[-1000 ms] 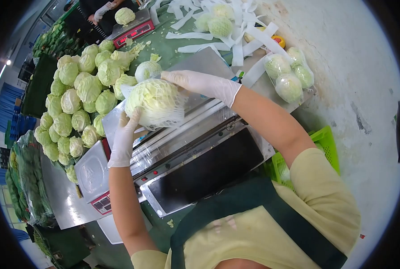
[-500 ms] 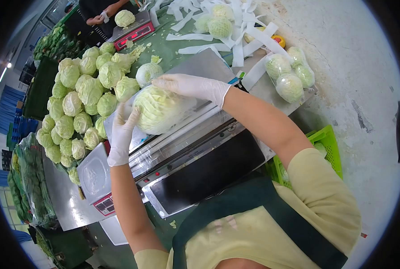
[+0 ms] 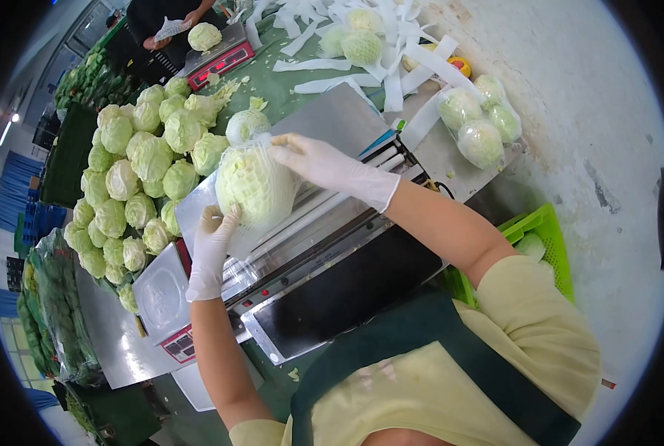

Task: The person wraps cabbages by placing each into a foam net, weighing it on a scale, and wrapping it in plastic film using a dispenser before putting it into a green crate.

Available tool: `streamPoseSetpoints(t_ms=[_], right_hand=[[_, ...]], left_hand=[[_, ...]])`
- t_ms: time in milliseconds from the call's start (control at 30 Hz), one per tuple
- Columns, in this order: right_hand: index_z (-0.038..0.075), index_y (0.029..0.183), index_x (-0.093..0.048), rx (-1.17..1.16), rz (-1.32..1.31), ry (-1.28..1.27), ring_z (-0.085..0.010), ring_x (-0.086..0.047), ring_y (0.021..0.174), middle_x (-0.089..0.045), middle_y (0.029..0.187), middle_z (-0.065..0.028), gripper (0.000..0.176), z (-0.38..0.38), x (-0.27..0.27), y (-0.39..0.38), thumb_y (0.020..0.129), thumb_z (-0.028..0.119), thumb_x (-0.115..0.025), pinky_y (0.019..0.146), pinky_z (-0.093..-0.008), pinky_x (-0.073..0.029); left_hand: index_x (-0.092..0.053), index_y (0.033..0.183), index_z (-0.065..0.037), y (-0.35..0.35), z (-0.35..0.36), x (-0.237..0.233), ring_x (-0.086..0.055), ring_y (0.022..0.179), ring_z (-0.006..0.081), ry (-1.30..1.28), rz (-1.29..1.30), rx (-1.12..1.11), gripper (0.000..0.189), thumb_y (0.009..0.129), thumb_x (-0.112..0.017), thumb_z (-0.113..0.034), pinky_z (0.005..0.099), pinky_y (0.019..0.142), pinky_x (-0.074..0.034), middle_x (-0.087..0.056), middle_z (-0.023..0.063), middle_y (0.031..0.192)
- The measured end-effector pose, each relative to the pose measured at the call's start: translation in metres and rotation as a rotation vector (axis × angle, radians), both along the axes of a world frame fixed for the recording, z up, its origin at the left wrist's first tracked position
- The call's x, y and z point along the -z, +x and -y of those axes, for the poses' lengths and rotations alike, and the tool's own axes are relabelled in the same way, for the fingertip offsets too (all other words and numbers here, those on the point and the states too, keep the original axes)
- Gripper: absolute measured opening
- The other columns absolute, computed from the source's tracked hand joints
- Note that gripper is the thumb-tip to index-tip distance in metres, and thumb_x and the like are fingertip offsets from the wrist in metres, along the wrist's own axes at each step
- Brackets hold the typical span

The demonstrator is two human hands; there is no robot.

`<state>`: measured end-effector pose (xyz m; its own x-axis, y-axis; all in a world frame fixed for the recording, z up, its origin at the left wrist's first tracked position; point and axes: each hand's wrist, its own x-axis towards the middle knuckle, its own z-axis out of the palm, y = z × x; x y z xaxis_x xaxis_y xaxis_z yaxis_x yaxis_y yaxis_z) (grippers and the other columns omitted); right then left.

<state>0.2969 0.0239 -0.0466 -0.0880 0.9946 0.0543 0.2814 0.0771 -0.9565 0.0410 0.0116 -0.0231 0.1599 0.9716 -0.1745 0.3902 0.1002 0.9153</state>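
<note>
A pale green cabbage (image 3: pixel 252 182) in a white foam net is held between my two gloved hands above the metal wrapping machine (image 3: pixel 324 245). My left hand (image 3: pixel 217 230) pinches the net at the cabbage's lower left. At its upper right my right hand (image 3: pixel 302 154) has its fingers closed on the net's edge. Another netted cabbage (image 3: pixel 247 127) sits just behind the held one. Loose net reaches below and to the right of the held cabbage.
A heap of bare cabbages (image 3: pixel 150 156) lies at left, beside a scale (image 3: pixel 161 293). White net strips (image 3: pixel 313 65) cover the back. Wrapped cabbages (image 3: pixel 481 141) stand at right, above a green crate (image 3: pixel 548 238). A co-worker's hands (image 3: pixel 153 43) are near another scale (image 3: pixel 224 58).
The net now covers more of the cabbage's front. My left hand has moved down and its fingers have closed in. My right hand has shifted right. The co-worker's net is spread wider.
</note>
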Motion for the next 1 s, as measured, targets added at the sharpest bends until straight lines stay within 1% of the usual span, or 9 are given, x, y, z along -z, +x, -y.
streamPoseSetpoints(t_ms=[133, 267, 400, 433, 533, 633, 733, 867, 1000], right_hand=[[-0.002, 0.136, -0.050, -0.013, 0.078, 0.121, -0.0322, -0.059, 0.119, -0.060, 0.127, -0.0241, 0.074, -0.004, -0.001, -0.013, 0.090, 0.056, -0.059, 0.101, -0.0378, -0.045], [-0.001, 0.136, -0.050, -0.039, 0.107, 0.028, -0.0309, -0.059, 0.118, -0.061, 0.126, -0.0223, 0.074, -0.012, -0.014, -0.006, 0.089, 0.056, -0.061, 0.101, -0.0368, -0.045], [0.000, 0.135, -0.051, -0.061, 0.128, -0.034, -0.0281, -0.060, 0.116, -0.062, 0.125, -0.0195, 0.071, -0.032, -0.011, -0.003, 0.091, 0.055, -0.060, 0.100, -0.0352, -0.046], [0.000, 0.135, -0.051, -0.070, 0.138, -0.041, -0.0285, -0.060, 0.117, -0.062, 0.126, -0.0195, 0.073, -0.035, -0.012, -0.003, 0.091, 0.057, -0.059, 0.100, -0.0353, -0.046], [0.000, 0.135, -0.051, -0.101, 0.215, -0.004, -0.0290, -0.060, 0.117, -0.062, 0.127, -0.0199, 0.074, -0.037, -0.014, -0.004, 0.092, 0.060, -0.055, 0.100, -0.0362, -0.045], [0.000, 0.135, -0.053, -0.154, 0.226, -0.008, -0.0299, -0.060, 0.116, -0.063, 0.125, -0.0203, 0.073, -0.037, -0.016, -0.007, 0.092, 0.059, -0.054, 0.100, -0.0372, -0.045], [0.000, 0.134, -0.053, -0.192, 0.286, 0.001, -0.0305, -0.061, 0.116, -0.063, 0.124, -0.0211, 0.072, -0.035, -0.024, -0.004, 0.092, 0.059, -0.053, 0.099, -0.0377, -0.046], [-0.002, 0.131, -0.056, -0.118, 0.289, -0.003, -0.0354, -0.061, 0.115, -0.063, 0.122, -0.0254, 0.076, -0.029, -0.022, -0.007, 0.091, 0.062, -0.051, 0.098, -0.0403, -0.047], [-0.002, 0.131, -0.056, -0.133, 0.369, -0.021, -0.0361, -0.062, 0.113, -0.063, 0.121, -0.0255, 0.078, -0.039, -0.026, -0.008, 0.092, 0.064, -0.047, 0.098, -0.0410, -0.047]], left_hand=[[-0.053, 0.096, -0.004, 0.012, 0.019, -0.008, -0.059, 0.072, 0.0114, -0.133, 0.194, -0.035, 0.036, 0.090, -0.073, -0.033, 0.0251, 0.063, -0.049, -0.062, 0.0066, 0.085], [-0.053, 0.091, -0.006, 0.017, 0.019, 0.005, -0.057, 0.069, 0.0098, -0.151, 0.285, -0.034, 0.033, 0.091, -0.071, -0.034, 0.0248, 0.064, -0.049, -0.060, 0.0045, 0.084], [-0.058, 0.101, -0.004, 0.023, 0.015, -0.006, -0.064, 0.076, 0.0140, -0.209, 0.306, -0.041, 0.036, 0.094, -0.064, -0.038, 0.0263, 0.064, -0.051, -0.065, 0.0083, 0.091], [-0.058, 0.110, -0.003, 0.012, 0.008, -0.003, -0.068, 0.081, 0.0174, -0.197, 0.191, 0.058, 0.041, 0.096, -0.061, -0.041, 0.0273, 0.066, -0.053, -0.067, 0.0091, 0.093], [-0.056, 0.114, -0.003, 0.005, 0.000, -0.013, -0.067, 0.085, 0.0176, -0.212, -0.109, 0.075, 0.040, 0.096, -0.062, -0.038, 0.0282, 0.071, -0.055, -0.066, 0.0091, 0.097], [-0.053, 0.119, -0.005, 0.010, 0.000, 0.002, -0.066, 0.090, 0.0176, 0.111, 0.094, -0.064, 0.038, 0.095, -0.064, -0.033, 0.0274, 0.074, -0.055, -0.064, 0.0119, 0.103], [-0.051, 0.120, -0.006, 0.010, 0.002, 0.013, -0.065, 0.093, 0.0181, 0.025, 0.263, 0.004, 0.037, 0.094, -0.067, -0.028, 0.0288, 0.078, -0.054, -0.062, 0.0145, 0.108], [-0.051, 0.117, -0.009, 0.017, 0.006, 0.004, -0.065, 0.092, 0.0189, -0.015, 0.200, -0.023, 0.032, 0.095, -0.063, -0.029, 0.0336, 0.082, -0.054, -0.064, 0.0116, 0.104], [-0.053, 0.123, -0.009, 0.009, 0.005, -0.005, -0.066, 0.092, 0.0181, -0.060, 0.115, 0.008, 0.037, 0.095, -0.062, -0.032, 0.0316, 0.082, -0.052, -0.065, 0.0088, 0.105]])
